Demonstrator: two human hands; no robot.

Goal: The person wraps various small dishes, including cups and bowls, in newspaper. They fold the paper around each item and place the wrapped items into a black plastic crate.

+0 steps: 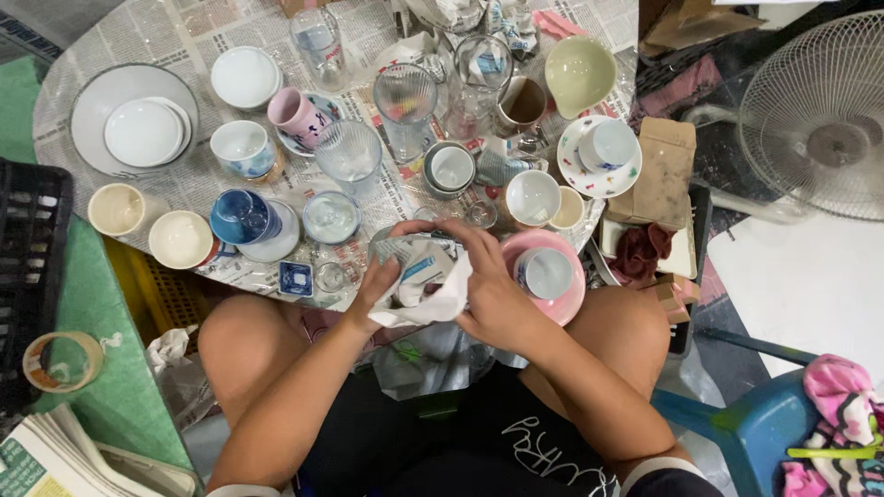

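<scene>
My left hand (pixel 376 283) and my right hand (pixel 488 281) together hold a bundle of newspaper and white paper (pixel 420 281) just above my lap, at the near edge of the table. Both hands are closed around the wrapping; whatever lies inside it is hidden. Right beside my right hand a pink plate (pixel 564 296) carries a small white cup (pixel 544 272). A small clear glass (pixel 330 276) and a square blue dish (pixel 296 277) stand to the left of my left hand.
The newspaper-covered table (pixel 198 179) holds several cups, bowls and glasses, among them a blue cup (pixel 241 217), a pink mug (pixel 296 114) and a green bowl (pixel 578 72). A black crate (pixel 26 248) and tape roll (pixel 61 361) sit left; a fan (pixel 815 110) and blue chair (pixel 750 425) right.
</scene>
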